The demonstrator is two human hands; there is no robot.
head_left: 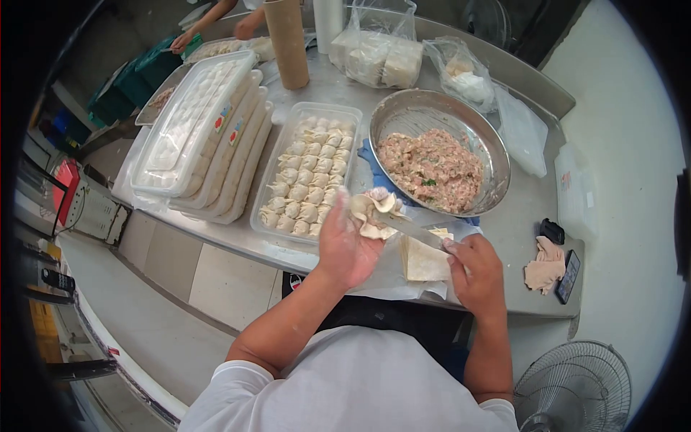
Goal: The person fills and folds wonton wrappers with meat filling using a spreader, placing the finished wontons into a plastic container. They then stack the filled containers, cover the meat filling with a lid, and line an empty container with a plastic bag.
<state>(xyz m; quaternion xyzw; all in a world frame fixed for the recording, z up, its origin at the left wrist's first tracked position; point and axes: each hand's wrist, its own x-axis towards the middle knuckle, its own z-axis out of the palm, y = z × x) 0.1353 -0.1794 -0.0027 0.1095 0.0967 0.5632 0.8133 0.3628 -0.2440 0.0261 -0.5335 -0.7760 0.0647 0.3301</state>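
Observation:
My left hand (348, 243) is closed around several folded wontons (370, 213), held above the table near the front corner of the wonton tray. In my right hand (475, 270) is a flat metal spatula (416, 230), its blade reaching left to the wontons. Below the blade lies a stack of square wrappers (425, 263) on a white sheet. Rows of finished wontons (308, 173) fill much of the clear plastic tray (340, 110) to the left. Behind my hands, a round metal bowl (505, 160) holds minced filling (432, 169) with green bits.
Stacked lidded trays (194, 129) stand left, near a brown cardboard tube (286, 43). Bagged wrappers (381, 57) sit at the back. A phone (568, 277) and cloth (545, 265) lie right, above a floor fan (576, 385). Another person's hand (183, 41) shows far left.

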